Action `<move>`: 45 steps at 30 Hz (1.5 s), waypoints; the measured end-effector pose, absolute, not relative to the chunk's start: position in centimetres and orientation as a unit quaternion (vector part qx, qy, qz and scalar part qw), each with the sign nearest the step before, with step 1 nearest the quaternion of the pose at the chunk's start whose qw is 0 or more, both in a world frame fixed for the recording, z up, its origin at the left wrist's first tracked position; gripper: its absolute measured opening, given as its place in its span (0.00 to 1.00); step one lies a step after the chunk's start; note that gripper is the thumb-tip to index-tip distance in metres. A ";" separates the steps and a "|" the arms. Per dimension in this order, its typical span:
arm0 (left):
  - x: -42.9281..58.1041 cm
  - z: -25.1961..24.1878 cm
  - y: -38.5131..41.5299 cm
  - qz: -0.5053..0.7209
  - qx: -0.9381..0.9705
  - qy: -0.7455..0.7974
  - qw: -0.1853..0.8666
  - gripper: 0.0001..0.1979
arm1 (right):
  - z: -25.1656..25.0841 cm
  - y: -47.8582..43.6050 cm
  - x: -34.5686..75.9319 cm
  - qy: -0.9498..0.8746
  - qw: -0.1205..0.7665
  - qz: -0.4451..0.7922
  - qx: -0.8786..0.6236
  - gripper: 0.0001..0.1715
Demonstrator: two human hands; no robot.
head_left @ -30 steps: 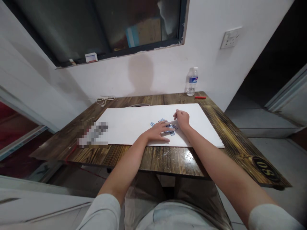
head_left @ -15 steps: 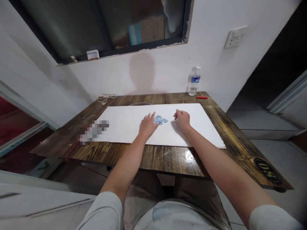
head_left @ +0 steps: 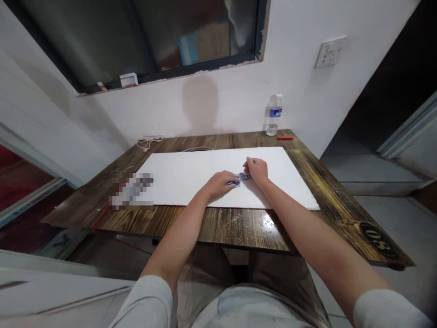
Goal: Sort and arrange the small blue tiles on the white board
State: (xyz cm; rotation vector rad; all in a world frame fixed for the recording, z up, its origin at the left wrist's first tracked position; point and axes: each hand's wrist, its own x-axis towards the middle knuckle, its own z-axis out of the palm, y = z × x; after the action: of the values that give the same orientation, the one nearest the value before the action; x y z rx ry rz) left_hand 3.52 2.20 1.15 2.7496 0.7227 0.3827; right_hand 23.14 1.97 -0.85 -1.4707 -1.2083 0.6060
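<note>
Several small, flat blue-and-white pieces (head_left: pixel 243 176) lie heaped on a white board (head_left: pixel 184 173), between my two hands; their kind is too small to tell. My left hand (head_left: pixel 220 183) rests low on the board, its fingers pressed together and curled over the left part of the heap, covering some pieces. On the other side, my right hand (head_left: pixel 257 169) is closed with its fingers bent inward, touching or just above the heap's right edge. Whatever its fingertips hold, if anything, is hidden.
The board lies on a dark wooden table (head_left: pixel 136 218). Along the back are a water bottle (head_left: pixel 273 116), a red pen-like stick (head_left: pixel 285 138) and a coiled white cable (head_left: pixel 149 141). A pixelated object (head_left: pixel 133 191) sits at the board's left end.
My left hand has moved right and toward me, its spread fingers now closed over the pieces. The pieces have shifted right, up to my right hand, which stays nearly in place.
</note>
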 end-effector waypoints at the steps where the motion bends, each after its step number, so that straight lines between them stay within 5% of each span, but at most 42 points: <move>1: 3.5 1.1 2.2 0.141 0.946 0.263 0.128 0.16 | -0.7 1.9 23.2 -0.507 0.535 0.246 -0.629 0.25; 8: 2.9 0.7 2.5 0.188 0.864 0.467 0.004 0.23 | 0.0 1.4 23.5 -0.515 0.438 0.133 -0.725 0.27; 14: 2.2 0.9 2.9 0.192 0.792 0.579 0.008 0.16 | 0.1 1.4 23.2 -0.561 0.384 0.057 -0.732 0.26; 23: 3.7 0.9 2.0 0.104 0.931 0.336 0.100 0.33 | -0.9 2.3 22.4 -0.478 0.575 0.374 -0.549 0.20; 36: 3.2 1.1 2.5 0.189 0.863 0.467 0.027 0.09 | -0.9 2.8 23.4 -0.455 0.609 0.255 -0.597 0.23; 45: 3.5 1.1 2.2 0.099 0.897 0.426 0.063 0.32 | -0.4 2.1 23.1 -0.501 0.563 0.263 -0.602 0.23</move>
State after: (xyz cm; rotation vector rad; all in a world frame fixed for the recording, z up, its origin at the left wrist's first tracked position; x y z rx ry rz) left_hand 3.45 2.17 1.07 2.7120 1.2862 0.2986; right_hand 23.06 2.07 -0.38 -1.4181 -1.1787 0.6199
